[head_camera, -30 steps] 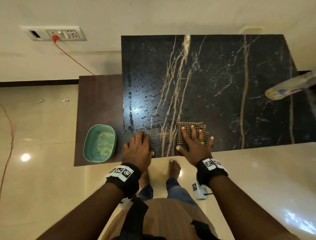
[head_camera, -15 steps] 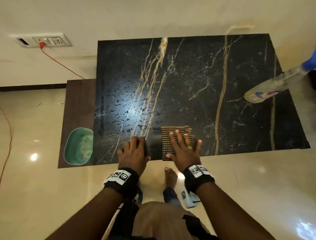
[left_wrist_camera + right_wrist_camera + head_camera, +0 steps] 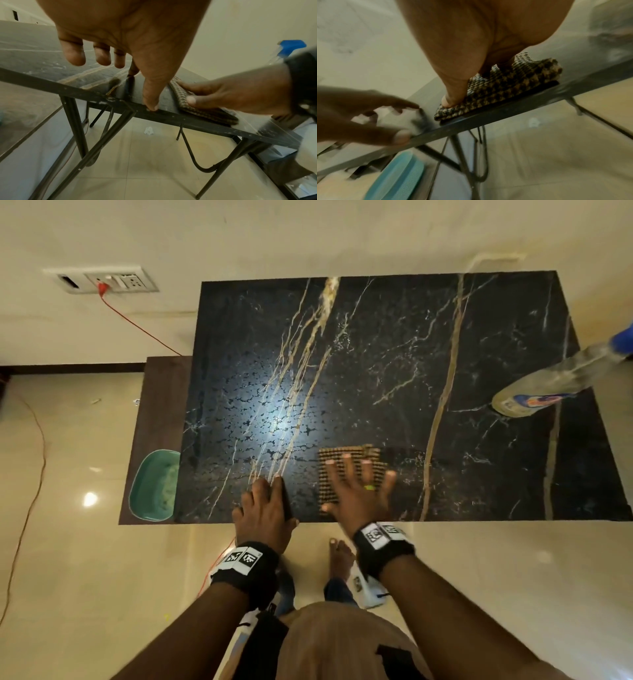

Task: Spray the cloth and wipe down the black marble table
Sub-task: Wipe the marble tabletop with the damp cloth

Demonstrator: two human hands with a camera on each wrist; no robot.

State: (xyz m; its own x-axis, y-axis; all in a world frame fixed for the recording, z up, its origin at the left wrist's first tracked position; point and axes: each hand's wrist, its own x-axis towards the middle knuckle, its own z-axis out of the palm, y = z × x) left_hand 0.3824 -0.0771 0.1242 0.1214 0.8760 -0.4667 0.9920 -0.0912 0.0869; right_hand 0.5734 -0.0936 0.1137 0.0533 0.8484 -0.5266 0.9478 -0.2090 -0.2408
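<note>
The black marble table (image 3: 376,364) with gold veins fills the head view. A folded brown checked cloth (image 3: 329,470) (image 3: 513,83) (image 3: 202,113) lies near its front edge. My right hand (image 3: 359,484) lies flat on the cloth with fingers spread, pressing it down. My left hand (image 3: 263,508) rests on the front edge to the left of the cloth, thumb (image 3: 150,97) on the rim and fingers loosely bent, holding nothing. A spray bottle (image 3: 555,381) with a blue top stands at the table's right side.
A teal tub (image 3: 154,487) sits on a lower brown table (image 3: 161,405) to the left. A wall socket (image 3: 102,280) with a red cable is behind. Folding metal legs (image 3: 77,128) stand under the marble top. My bare feet are on the tiled floor.
My right hand has slid the cloth to the right along the front edge, away from the gold veins. My left hand has stayed on the edge.
</note>
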